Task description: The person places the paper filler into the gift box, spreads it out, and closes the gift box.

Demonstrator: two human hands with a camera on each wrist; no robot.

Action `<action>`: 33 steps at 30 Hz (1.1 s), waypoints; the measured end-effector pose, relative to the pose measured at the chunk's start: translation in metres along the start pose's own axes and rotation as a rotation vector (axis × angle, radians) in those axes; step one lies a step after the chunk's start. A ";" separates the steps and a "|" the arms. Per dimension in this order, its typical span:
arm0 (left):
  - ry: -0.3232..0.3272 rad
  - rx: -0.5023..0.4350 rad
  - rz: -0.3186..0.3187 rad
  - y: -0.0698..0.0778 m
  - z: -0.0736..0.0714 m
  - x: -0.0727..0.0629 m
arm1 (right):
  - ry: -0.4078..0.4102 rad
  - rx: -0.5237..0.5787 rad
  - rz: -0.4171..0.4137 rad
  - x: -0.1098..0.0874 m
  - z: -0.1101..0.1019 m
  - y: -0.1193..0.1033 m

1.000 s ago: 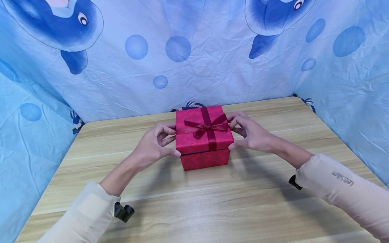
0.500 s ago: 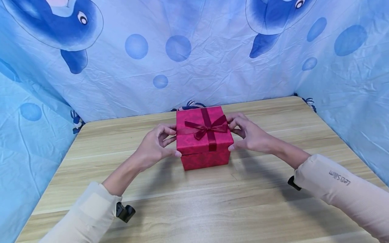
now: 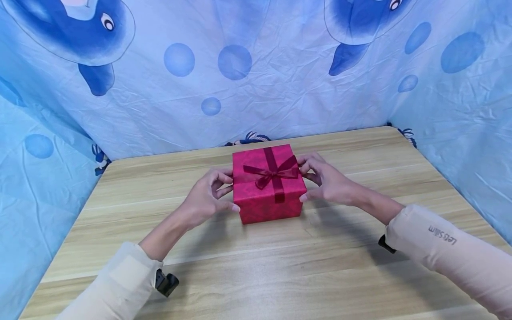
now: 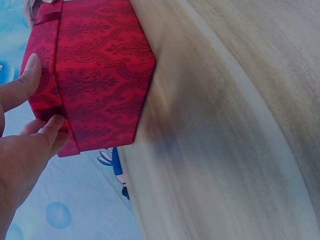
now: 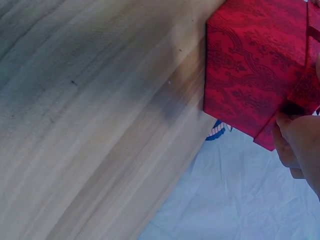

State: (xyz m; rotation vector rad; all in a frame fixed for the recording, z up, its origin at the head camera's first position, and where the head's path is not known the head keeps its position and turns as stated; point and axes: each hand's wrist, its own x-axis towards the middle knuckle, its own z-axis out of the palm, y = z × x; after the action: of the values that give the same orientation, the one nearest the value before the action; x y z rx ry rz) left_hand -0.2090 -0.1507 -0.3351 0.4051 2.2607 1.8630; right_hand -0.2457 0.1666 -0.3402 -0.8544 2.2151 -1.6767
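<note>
A red patterned gift box [image 3: 256,214] stands on the wooden table, its lid [image 3: 250,162] sitting down over the top. Dark red ribbon crosses the lid and is tied in a bow [image 3: 274,174]. My left hand [image 3: 203,199] holds the lid's left side, thumb at the near corner and fingers along the side. On the opposite side my right hand [image 3: 331,181] grips the lid in the same way. In the left wrist view, the left fingers [image 4: 52,127] lie on the lid's rim, over the ribbon. The right wrist view has the right hand [image 5: 302,147] at the lid's edge.
The wooden table [image 3: 280,275] extends toward me and to both sides of the box. Behind it hangs a blue curtain [image 3: 280,102] printed with dolphins and bubbles, which also runs along both sides. Each sleeve carries a small black device, such as the left one [image 3: 166,283].
Both hands have moved down with the lid, and the dark gap at the front between lid and box has gone. The box body has stayed in place.
</note>
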 end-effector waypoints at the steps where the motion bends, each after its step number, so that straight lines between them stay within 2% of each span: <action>1: 0.001 0.000 -0.005 0.000 0.000 0.000 | 0.002 0.003 0.002 0.000 0.001 0.001; 17: -0.002 0.006 -0.026 -0.011 0.003 0.000 | 0.018 0.028 0.011 -0.004 0.008 0.013; 33: 0.006 0.020 -0.019 -0.014 0.005 0.000 | 0.022 0.041 0.005 -0.005 0.012 0.018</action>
State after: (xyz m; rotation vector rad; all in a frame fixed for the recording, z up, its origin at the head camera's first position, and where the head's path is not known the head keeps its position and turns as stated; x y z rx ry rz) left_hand -0.2087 -0.1482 -0.3500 0.3803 2.2810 1.8361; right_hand -0.2415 0.1633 -0.3615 -0.8233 2.1869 -1.7318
